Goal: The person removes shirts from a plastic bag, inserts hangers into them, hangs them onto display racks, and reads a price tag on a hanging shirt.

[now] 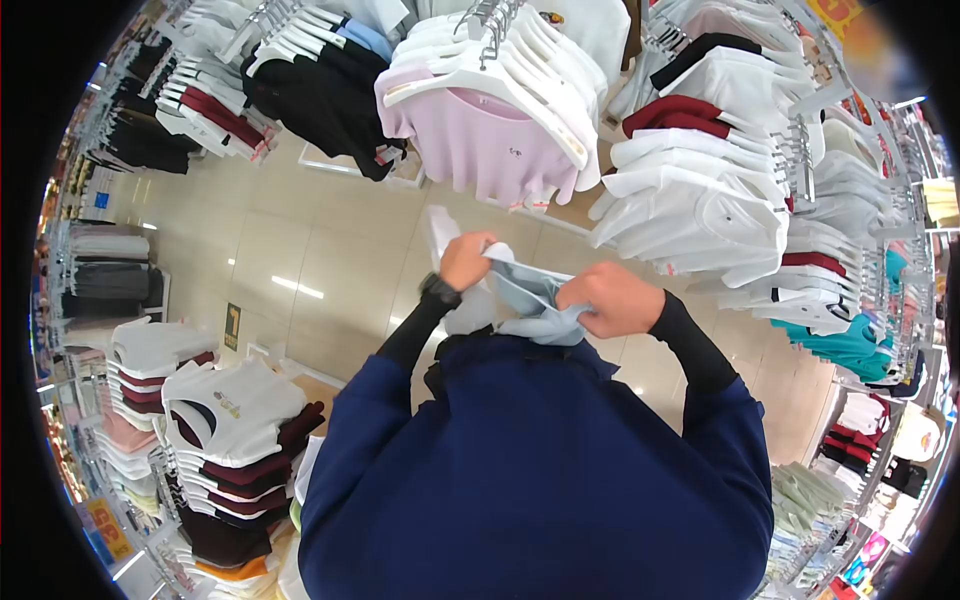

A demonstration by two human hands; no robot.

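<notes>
In front of my chest, a pale blue and white garment is stretched between my two hands. My left hand, with a dark watch on the wrist, is closed on its upper left edge. White cloth hangs below that hand, and a pale strip sticks up beside it. My right hand is a fist around the garment's right side. A straight white edge runs between the hands; I cannot tell whether it is a hanger or a hem. The fingertips are partly hidden by the cloth.
A pink T-shirt fronts a rack of white hangers just ahead. White shirts hang to the right and black ones to the left. Behind on the left stands a rack with a printed white shirt. Beige tiled floor lies between racks.
</notes>
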